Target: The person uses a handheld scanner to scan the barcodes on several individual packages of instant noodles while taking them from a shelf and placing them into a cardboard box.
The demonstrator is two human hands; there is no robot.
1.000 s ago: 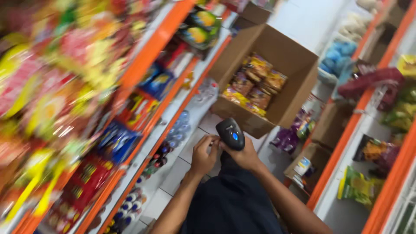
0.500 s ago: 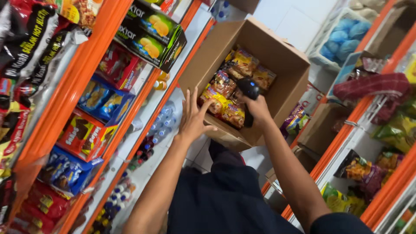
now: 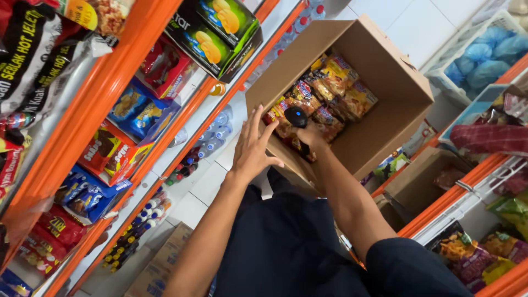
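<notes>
Nearest the camera, two bare forearms reach out from dark sleeves over dark trousers. The left hand is released, its fingers spread wide and holding nothing, and it hovers just beside the near wall of a cardboard box. The right hand reaches over that wall into the box with its grip clenched around a small black scanner, whose blue-lit head points at the snack packets inside. The scanner sits just above the nearest red and yellow packets; I cannot tell whether it touches them. The packets fill the left part of the box, and bare cardboard shows on the right.

To the left, orange shelves carry blue biscuit packs, red packs and a green-and-black carton. Small bottles line the lower shelf. Farther right, another orange rack holds more bags, and a white basket with blue bags stands on the tiled floor beyond the box.
</notes>
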